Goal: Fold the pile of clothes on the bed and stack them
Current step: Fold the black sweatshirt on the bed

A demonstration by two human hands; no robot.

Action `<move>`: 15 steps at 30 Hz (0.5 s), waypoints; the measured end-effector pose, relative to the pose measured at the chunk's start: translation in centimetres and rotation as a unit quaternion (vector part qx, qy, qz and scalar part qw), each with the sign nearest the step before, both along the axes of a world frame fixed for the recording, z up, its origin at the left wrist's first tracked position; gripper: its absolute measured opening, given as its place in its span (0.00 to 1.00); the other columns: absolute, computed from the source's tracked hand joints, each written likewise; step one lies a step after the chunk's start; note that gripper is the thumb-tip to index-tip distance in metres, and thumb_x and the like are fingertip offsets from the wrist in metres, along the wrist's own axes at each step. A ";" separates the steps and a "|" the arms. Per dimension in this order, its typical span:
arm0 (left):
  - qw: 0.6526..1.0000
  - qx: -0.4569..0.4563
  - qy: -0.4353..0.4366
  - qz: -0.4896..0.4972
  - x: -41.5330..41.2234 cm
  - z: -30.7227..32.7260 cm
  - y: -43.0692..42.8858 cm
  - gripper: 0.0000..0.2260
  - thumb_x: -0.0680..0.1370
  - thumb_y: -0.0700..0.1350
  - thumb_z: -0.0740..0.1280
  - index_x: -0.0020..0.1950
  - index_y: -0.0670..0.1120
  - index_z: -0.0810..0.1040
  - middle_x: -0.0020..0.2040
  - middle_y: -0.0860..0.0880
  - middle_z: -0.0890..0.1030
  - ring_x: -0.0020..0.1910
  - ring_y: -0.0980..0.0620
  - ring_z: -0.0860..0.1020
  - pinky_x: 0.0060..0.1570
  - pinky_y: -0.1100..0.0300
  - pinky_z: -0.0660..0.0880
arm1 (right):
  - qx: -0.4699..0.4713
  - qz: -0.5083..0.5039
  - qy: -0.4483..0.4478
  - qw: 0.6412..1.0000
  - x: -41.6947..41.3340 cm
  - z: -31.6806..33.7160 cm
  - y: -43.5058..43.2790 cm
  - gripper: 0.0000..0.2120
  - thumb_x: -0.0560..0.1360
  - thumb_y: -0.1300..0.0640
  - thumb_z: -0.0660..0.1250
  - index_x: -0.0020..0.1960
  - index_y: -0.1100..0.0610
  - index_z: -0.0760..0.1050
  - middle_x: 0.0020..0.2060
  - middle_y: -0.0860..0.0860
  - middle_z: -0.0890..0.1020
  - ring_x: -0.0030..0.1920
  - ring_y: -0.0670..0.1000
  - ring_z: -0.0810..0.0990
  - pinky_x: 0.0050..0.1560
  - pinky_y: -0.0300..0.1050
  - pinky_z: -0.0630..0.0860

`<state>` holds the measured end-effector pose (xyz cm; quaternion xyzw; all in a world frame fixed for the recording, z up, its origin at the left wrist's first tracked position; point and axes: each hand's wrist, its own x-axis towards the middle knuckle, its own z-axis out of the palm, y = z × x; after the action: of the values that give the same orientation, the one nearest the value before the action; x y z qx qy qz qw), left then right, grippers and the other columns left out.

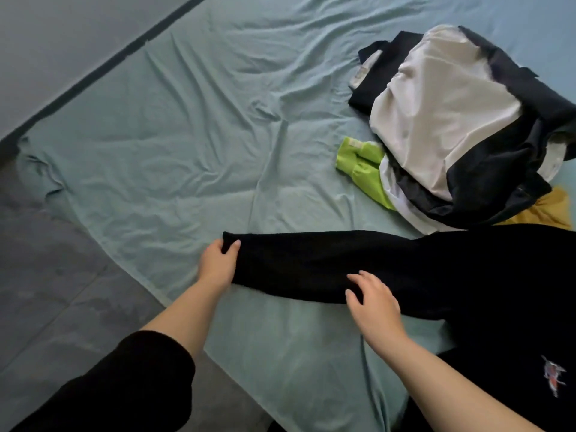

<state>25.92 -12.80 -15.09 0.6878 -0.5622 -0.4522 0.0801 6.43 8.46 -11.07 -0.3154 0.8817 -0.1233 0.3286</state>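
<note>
At the far left lies grey floor (46, 244), and a dark strip (124, 54) runs slantwise along the far edge of a creased teal sheet (174, 151) that covers the bed. The left hand (218, 263) is at the near middle of the sheet. Its thumb lies on top and its fingers curl round the end of a black sleeve (296, 263), pinching the cuff. The sleeve lies stretched out flat on the sheet, running rightward. Partway along it rests the right hand (374, 300), palm down, fingers loosely spread on the cloth and gripping nothing. The sleeve joins a black top (498, 291) that spreads over the near right corner of the bed, with a small emblem (553, 377) low on it. Beyond the top, at the upper right, sits the pile (436, 120) of unfolded clothes. A white piece lies over black ones, a green piece (361, 163) pokes out at its left edge, and a yellow piece (542, 210) shows at its near right, touching the top.
</note>
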 end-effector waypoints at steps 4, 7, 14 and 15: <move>0.984 -0.171 0.019 -0.046 -0.3 2.0 -2.7 0.08 0.80 0.54 0.62 0.44 0.52 0.72 0.38 0.57 0.76 0.41 0.51 0.75 0.39 0.56 0.67 | 0.056 0.042 0.076 0.995 0.1 -1.4 -2.0 0.27 0.80 0.41 0.51 0.77 0.39 0.47 0.79 0.47 0.44 0.78 0.52 0.42 0.74 0.59 0.42; 0.987 -0.137 -0.029 -0.077 -0.3 0.9 -4.5 0.10 0.81 0.51 0.62 0.50 0.46 0.76 0.45 0.49 0.80 0.48 0.44 0.78 0.44 0.54 0.70 | 0.148 0.059 -0.012 0.987 -0.5 -3.3 -3.1 0.31 0.77 0.32 0.48 0.75 0.35 0.38 0.77 0.46 0.34 0.77 0.55 0.34 0.71 0.69 0.41; 0.996 -0.073 0.001 -0.050 -1.9 0.8 -3.3 0.08 0.81 0.48 0.61 0.54 0.46 0.77 0.51 0.47 0.81 0.53 0.45 0.78 0.48 0.56 0.70 | 0.227 0.124 -0.150 0.954 -3.4 -5.5 -3.8 0.39 0.69 0.23 0.50 0.73 0.30 0.37 0.75 0.45 0.30 0.76 0.57 0.30 0.69 0.73 0.41; 0.995 -0.084 0.030 -0.038 -2.5 1.6 -2.4 0.06 0.80 0.48 0.62 0.51 0.48 0.77 0.48 0.50 0.81 0.52 0.46 0.79 0.47 0.56 0.70 | 0.221 0.123 -0.165 0.953 -3.7 -5.1 -3.9 0.39 0.69 0.23 0.51 0.73 0.30 0.38 0.76 0.45 0.31 0.76 0.57 0.31 0.69 0.73 0.41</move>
<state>23.42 -15.22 -13.51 0.6432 -0.6208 -0.4267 0.1372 2.75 4.53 -16.21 -0.3164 0.7749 0.0656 0.5433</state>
